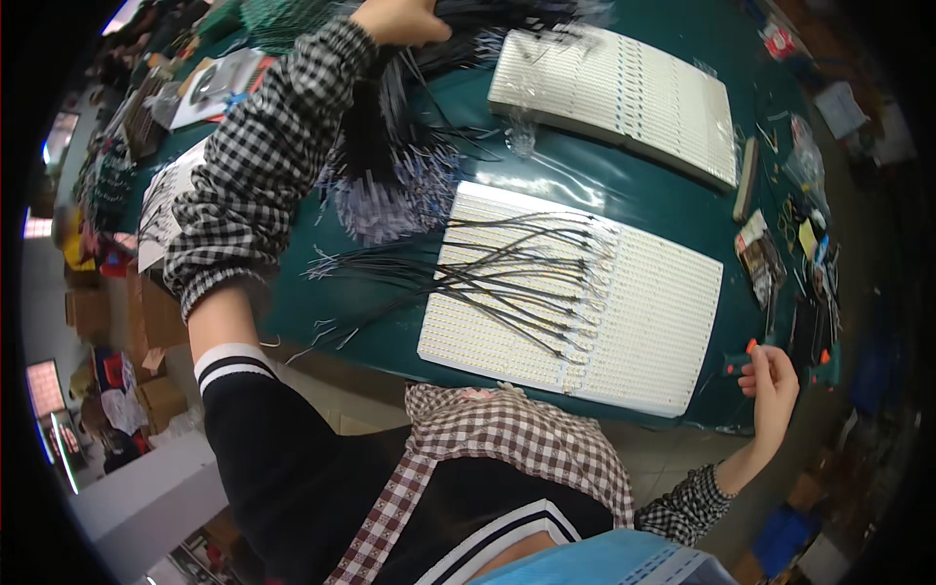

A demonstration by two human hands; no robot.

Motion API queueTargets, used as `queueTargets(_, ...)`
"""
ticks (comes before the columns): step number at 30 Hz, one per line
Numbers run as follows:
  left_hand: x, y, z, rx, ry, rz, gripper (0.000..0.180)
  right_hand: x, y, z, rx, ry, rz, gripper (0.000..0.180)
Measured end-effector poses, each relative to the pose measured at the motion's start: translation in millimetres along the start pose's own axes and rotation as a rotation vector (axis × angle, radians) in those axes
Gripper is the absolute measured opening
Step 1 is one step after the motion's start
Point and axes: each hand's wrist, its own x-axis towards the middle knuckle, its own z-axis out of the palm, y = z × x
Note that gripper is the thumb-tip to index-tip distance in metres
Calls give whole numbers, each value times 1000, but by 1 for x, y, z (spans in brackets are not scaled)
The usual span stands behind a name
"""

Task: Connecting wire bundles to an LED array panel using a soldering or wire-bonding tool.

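Wires (444, 286) cross the white panel (668, 312) before us; beyond it our left hand (402, 21) is at the dark bundle (390, 185), its grip unclear. Right of the panel, our right hand (772, 388) curls its fingers by an orange tip (752, 346), pinching or not we cannot tell.

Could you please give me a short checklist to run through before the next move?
1. Near white panel lying on the green table: ok.
2. Black wires across it uncrossed: not ok, several cross.
3. Left hand gripping a wire from the loose bundle: cannot tell.
4. Right hand holding the orange-tipped item securely: cannot tell.
5. Far white stack apart from the near panel: ok.
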Motion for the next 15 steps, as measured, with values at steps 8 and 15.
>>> queueTargets(8,12,50,-57,-629,-173,-151,22,2,-186,132,266,-178,-1264,22)
queueTargets(15,27,103,-12,-721,-44,-63,21,26,-230,205,310,197,-1504,15)
